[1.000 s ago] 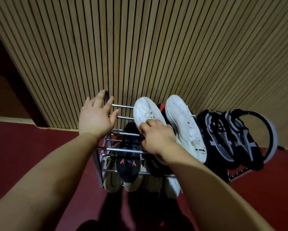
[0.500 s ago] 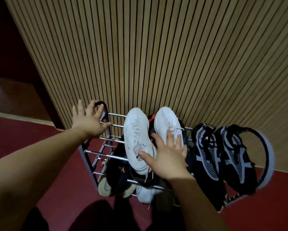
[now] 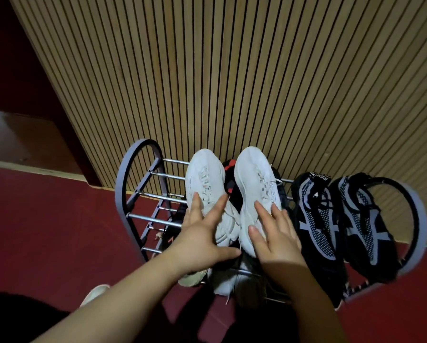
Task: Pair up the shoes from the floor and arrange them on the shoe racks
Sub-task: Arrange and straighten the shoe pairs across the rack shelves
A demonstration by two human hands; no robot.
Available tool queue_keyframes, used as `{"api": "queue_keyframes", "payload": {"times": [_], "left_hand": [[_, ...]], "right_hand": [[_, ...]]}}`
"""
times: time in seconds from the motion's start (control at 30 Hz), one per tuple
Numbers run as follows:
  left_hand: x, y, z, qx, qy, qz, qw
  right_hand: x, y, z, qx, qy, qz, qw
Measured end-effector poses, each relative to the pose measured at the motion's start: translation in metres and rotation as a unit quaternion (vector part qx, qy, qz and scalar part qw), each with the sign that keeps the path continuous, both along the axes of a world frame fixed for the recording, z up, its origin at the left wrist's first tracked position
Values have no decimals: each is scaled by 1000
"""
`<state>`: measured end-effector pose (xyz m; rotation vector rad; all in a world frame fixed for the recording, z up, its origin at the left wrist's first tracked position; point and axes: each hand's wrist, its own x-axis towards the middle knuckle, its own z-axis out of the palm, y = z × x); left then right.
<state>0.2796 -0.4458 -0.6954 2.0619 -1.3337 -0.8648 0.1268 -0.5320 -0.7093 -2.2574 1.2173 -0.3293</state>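
A metal shoe rack (image 3: 143, 194) with chrome bars stands against the slatted wall. Two white sneakers lie side by side on its top tier, the left one (image 3: 205, 184) and the right one (image 3: 254, 179), toes toward the wall. My left hand (image 3: 202, 233) rests with spread fingers on the heel part of the left white sneaker. My right hand (image 3: 274, 233) lies flat and open on the right white sneaker. A pair of black and grey mesh sneakers (image 3: 341, 219) sits to the right on the same tier. Lower tiers hold more shoes, mostly hidden.
A black and red shoe (image 3: 231, 177) shows between the white sneakers. A beige shoe (image 3: 192, 278) pokes out from a lower tier. Dark red floor (image 3: 46, 231) surrounds the rack. A pale shoe tip (image 3: 93, 293) lies on the floor at lower left.
My left hand left the rack's left end loop and came right onto the left white sneaker. The right hand shifted onto the right sneaker. The view tilted, showing the rack more fully.
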Motion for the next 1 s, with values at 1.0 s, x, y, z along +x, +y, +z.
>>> {"api": "queue_keyframes", "payload": {"times": [1.0], "left_hand": [[117,58,-42,-55,-411,-42,909]], "right_hand": [[7,20,-5,-65,-127,-71,987]]}}
